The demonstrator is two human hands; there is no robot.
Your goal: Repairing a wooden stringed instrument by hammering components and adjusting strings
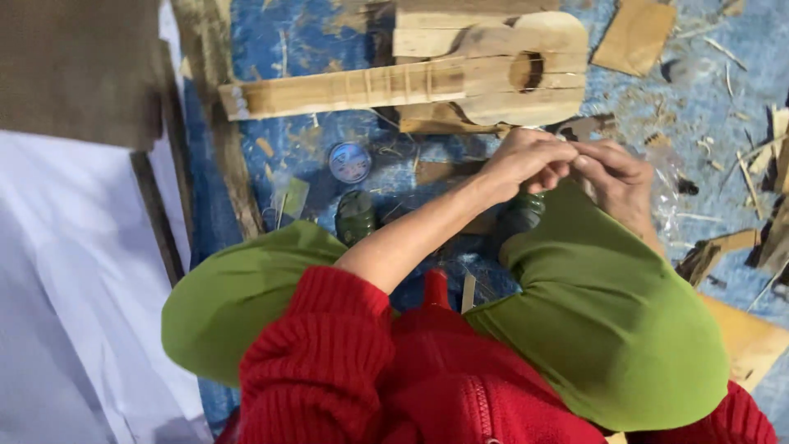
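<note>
Item: both hands pinched together just near of the unfinished pale wooden ukulele-shaped instrument (427,74).

Your left hand (526,160) and right hand (616,177) meet fingertip to fingertip above your green-trousered knee (608,312); whatever they pinch is too small to tell. Forearms angle inward, wrists bent. Risk, as judged: anything so fine could slip and vanish among the wood shavings on the blue mat (329,33). Small round blue tin (350,162) lies left.

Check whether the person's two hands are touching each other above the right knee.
Touching. The head view shows the left hand and right hand meeting fingertip to fingertip, no gap between them, just below the wooden guitar-shaped piece.
</note>
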